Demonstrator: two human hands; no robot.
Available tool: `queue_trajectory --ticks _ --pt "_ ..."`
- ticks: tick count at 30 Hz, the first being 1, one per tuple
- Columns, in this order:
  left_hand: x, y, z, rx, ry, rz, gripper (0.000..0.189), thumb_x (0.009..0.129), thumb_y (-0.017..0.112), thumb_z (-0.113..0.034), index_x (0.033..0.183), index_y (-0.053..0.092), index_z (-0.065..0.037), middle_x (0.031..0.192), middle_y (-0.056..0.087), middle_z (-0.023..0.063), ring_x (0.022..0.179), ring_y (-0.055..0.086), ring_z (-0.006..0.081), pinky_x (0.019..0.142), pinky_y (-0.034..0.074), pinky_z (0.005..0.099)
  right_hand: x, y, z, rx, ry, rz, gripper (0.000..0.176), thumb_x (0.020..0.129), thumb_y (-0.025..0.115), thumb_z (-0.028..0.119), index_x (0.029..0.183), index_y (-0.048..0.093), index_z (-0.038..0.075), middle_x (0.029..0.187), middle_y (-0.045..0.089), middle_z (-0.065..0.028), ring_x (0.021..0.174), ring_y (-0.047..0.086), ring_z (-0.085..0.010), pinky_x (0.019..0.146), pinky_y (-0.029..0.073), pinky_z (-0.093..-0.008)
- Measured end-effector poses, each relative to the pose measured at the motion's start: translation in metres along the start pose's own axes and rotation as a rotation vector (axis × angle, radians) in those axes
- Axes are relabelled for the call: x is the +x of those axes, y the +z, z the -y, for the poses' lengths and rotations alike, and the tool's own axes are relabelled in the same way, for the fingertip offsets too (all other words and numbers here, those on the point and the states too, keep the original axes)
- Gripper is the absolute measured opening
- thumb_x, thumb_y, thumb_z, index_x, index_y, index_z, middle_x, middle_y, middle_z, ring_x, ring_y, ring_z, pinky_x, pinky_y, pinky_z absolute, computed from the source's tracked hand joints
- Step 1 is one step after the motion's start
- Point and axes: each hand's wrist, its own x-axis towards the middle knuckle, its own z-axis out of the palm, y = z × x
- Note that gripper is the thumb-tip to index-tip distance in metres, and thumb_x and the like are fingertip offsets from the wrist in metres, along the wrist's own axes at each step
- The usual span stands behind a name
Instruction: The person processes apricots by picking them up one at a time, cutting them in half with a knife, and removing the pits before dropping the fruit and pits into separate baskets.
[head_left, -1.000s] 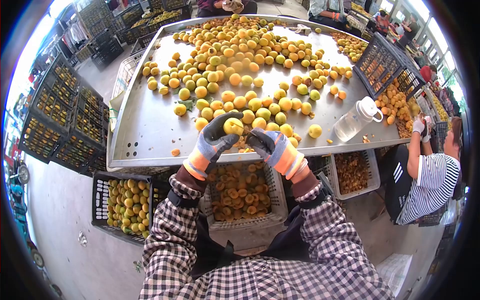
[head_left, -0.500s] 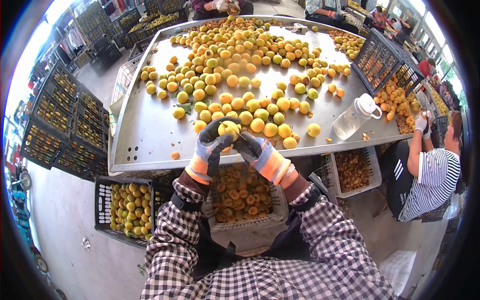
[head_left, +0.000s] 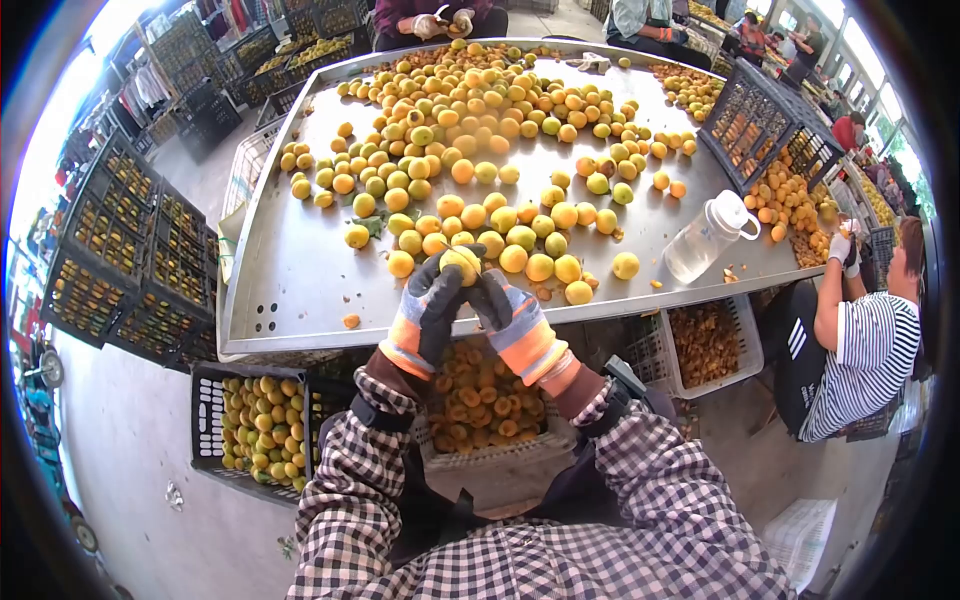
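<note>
Apricot point(head_left: 460, 263) clamped between 2 gloved hands, left hand point(head_left: 428, 308) and right hand point(head_left: 508, 312) pressed together, over near table point(head_left: 300, 275) edge. Fruit pile point(head_left: 470, 130) beyond fingertips. Crate point(head_left: 480, 400) below wrists, holding halved fruit.

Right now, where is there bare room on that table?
The near left corner of the table, between its rim and the apricots, is bare. A smaller gap lies left of the bottle. The middle and far end are crowded.

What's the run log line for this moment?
left hand: grips apricot | right hand: on same apricot | where: over metal table edge | below: crate of halved fruit | nearby: water bottle
</note>
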Motion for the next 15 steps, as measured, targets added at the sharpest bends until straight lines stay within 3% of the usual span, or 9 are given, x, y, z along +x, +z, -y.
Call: queue_trajectory --ticks 4,7,9,12,15 --pt "0.011 -0.017 -0.017 0.335 0.066 0.115 0.052 0.080 0.075 -0.025 0.120 0.058 0.002 0.118 0.061 0.0085 0.102 0.060 0.0156 0.089 0.049 0.0285 0.005 -0.015 0.010 0.044 -0.092 0.032 0.027 0.087 0.063 0.014 0.111 0.056 0.004 0.081 0.062 -0.0187 0.077 0.061 -0.0411 0.060 0.048 -0.0461" --pt "0.009 -0.016 -0.020 0.437 0.101 0.126 0.054 0.077 0.078 -0.023 0.120 0.058 0.003 0.116 0.062 0.0097 0.104 0.060 0.0162 0.090 0.049 0.0290 0.007 -0.022 0.021 0.031 -0.011 0.116 0.026 0.087 0.063 0.014 0.109 0.055 0.003 0.080 0.062 -0.0189 0.077 0.061 -0.0412 0.060 0.048 -0.0456" --pt "0.004 -0.006 -0.013 0.473 0.111 0.126 0.056 0.082 0.073 -0.027 0.126 0.053 0.002 0.115 0.062 0.0116 0.104 0.060 0.0181 0.091 0.048 0.0301 0.004 -0.011 0.013 0.008 -0.040 0.062 0.025 0.088 0.062 0.014 0.108 0.055 0.002 0.080 0.062 -0.0191 0.077 0.061 -0.0414 0.060 0.048 -0.0459" --pt "-0.006 0.018 0.008 -0.142 -0.006 -0.046 0.051 0.094 0.057 -0.034 0.129 0.048 0.002 0.117 0.061 0.0141 0.104 0.059 0.0206 0.094 0.046 0.0329 -0.001 0.005 0.009 0.014 -0.052 -0.041 0.023 0.089 0.061 0.015 0.106 0.055 0.001 0.080 0.062 -0.0194 0.076 0.061 -0.0416 0.060 0.048 -0.0464" --pt "-0.004 0.010 0.013 -0.141 -0.034 -0.020 0.050 0.095 0.056 -0.035 0.129 0.049 0.001 0.119 0.060 0.0137 0.107 0.058 0.0203 0.094 0.045 0.0331 -0.002 0.002 0.007 -0.001 -0.031 -0.073 0.023 0.089 0.061 0.016 0.106 0.055 0.001 0.080 0.062 -0.0192 0.075 0.061 -0.0416 0.060 0.048 -0.0462"
